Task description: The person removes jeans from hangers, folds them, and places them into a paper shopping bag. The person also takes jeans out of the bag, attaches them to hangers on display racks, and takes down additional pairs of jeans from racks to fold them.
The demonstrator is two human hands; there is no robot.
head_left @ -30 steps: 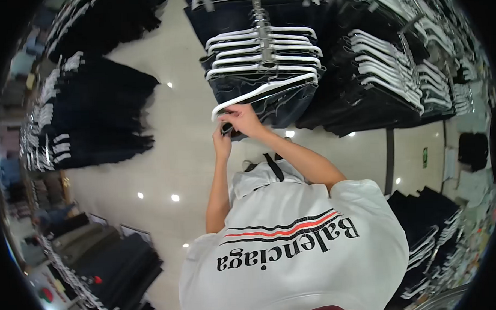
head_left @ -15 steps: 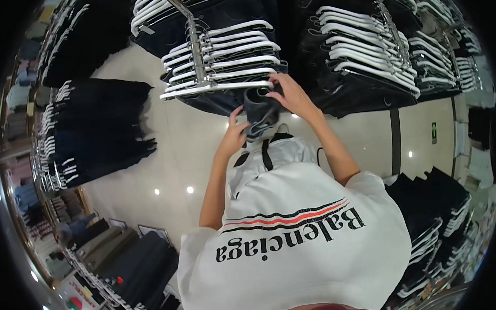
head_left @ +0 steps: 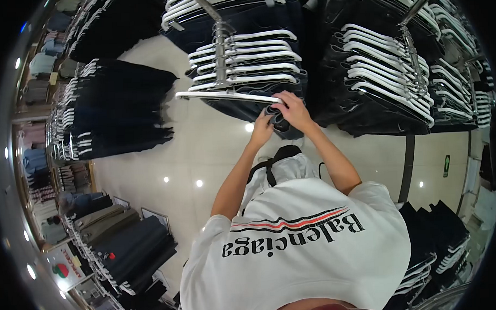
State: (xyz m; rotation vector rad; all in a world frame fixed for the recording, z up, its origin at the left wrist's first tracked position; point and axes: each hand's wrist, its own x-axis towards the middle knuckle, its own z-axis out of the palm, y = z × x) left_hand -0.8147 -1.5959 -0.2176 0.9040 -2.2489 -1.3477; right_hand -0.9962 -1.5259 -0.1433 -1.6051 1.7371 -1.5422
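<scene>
At 12 o'clock, just above the centre of the view, the front hanger (head_left: 224,94) spans the end of a metal rail (head_left: 221,68); its right end tips slightly toward the wearer. Right hand (head_left: 293,111): grip closed, fingers over the hanger's right end. Left hand (head_left: 261,131): grip closed on the edge of a dark garment (head_left: 277,118), positioned just below that end, between the two hands. Fastening detail at this point is covered by the fingers. Behind the front hanger, toward 12 o'clock, sits a hanger row (head_left: 261,56) on the same rail. Black garments (head_left: 356,115) hang at 2 o'clock; navy garments (head_left: 115,110) hang at 10 o'clock.
</scene>
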